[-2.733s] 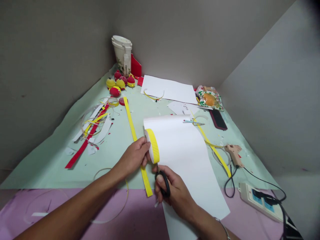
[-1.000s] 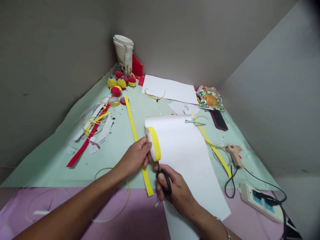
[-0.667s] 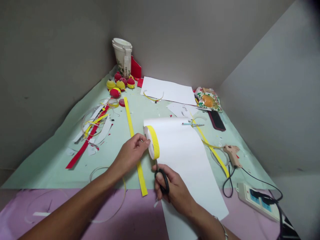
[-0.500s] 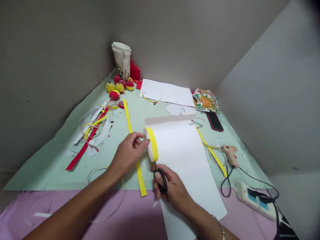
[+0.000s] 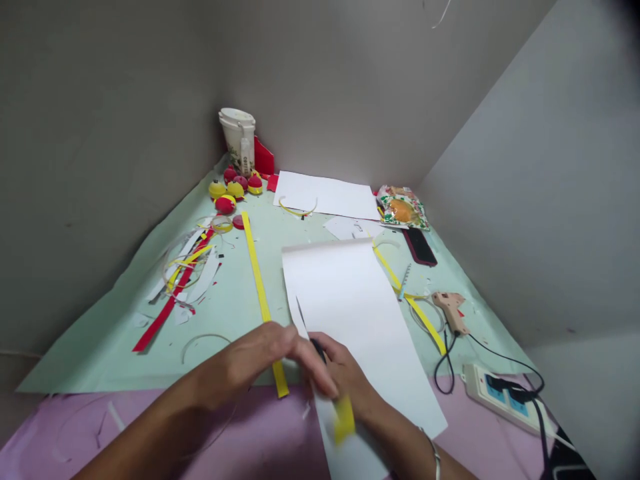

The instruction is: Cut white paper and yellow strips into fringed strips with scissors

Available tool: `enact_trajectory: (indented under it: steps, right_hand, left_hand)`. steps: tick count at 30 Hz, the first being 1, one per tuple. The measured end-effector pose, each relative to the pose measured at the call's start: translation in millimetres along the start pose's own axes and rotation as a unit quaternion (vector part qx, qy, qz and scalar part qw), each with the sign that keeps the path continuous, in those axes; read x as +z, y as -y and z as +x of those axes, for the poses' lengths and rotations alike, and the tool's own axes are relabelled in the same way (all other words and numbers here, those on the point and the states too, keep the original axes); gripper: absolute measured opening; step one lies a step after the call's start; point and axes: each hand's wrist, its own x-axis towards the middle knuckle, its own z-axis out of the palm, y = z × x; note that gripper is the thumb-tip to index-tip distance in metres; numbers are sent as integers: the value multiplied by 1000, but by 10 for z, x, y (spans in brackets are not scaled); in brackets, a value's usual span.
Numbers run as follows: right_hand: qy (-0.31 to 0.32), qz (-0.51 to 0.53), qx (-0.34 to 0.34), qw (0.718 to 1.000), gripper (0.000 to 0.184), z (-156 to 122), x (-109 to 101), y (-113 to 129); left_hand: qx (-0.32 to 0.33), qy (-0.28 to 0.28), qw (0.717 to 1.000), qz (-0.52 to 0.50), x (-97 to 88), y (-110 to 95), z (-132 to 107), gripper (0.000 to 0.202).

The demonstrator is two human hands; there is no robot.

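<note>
A big white paper sheet [image 5: 350,313] lies on the mint-green table cover [image 5: 100,340]. My right hand [image 5: 350,383] is closed round small black-handled scissors [image 5: 306,327], whose blade points up over the sheet's left edge. My left hand [image 5: 260,357] is low beside it and reaches across toward the right hand; it is smeared by motion, so its grip is unclear. A ring of yellow corrugated strip [image 5: 344,419] shows as a blur near my right wrist, over the sheet's near end. No finger visibly holds it.
A long yellow strip [image 5: 257,280] lies left of the sheet, with paper scraps [image 5: 185,267] further left. At the back stand a cup [image 5: 237,137], red-and-yellow balls [image 5: 233,190] and another white sheet [image 5: 325,193]. A phone [image 5: 420,245], glue gun [image 5: 450,308] and power strip [image 5: 505,397] lie right.
The yellow ring has left my left hand's fingers and dropped toward my right wrist. Both hands came lower and closer together, the curled sheet flattened, and the camera tilted up.
</note>
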Motion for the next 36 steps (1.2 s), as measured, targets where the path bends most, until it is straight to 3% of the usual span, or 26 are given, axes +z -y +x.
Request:
enact_trajectory:
  steps: [3, 5, 7, 9, 12, 14, 17, 21, 30, 36]
  right_hand:
    - [-3, 6, 19, 1000, 36, -4, 15, 37]
    - [-1, 15, 36, 999, 42, -2, 28, 29]
    - [-2, 24, 36, 999, 44, 0, 35, 3]
    - [-3, 24, 26, 999, 40, -2, 37, -25]
    - [-9, -2, -4, 1000, 31, -10, 29, -43]
    - [-16, -24, -26, 999, 28, -16, 21, -42]
    - [-22, -45, -39, 998, 29, -20, 14, -36]
    - [-15, -45, -52, 998, 29, -20, 10, -33]
    - [-14, -21, -39, 999, 29, -18, 11, -71]
    - [-26, -20, -33, 999, 28, -16, 28, -14]
  left_hand:
    - [-74, 50, 995, 41, 37, 65, -96, 44]
    - [-120, 32, 990, 60, 7, 154, -130, 35]
    - [-142, -32, 986, 87, -79, 243, -122, 34]
    - [-155, -132, 974, 104, -211, 307, -64, 37]
    - [-108, -271, 951, 100, -427, 352, 111, 37]
    - [-86, -324, 939, 73, -542, 362, 254, 36]
    - [-96, -332, 937, 56, -640, 359, 439, 40]
    - [-84, -296, 948, 79, -653, 346, 553, 37]
    - [-35, -310, 942, 121, -482, 387, 554, 35]
    - [-15, -308, 940, 149, -496, 452, 561, 34]
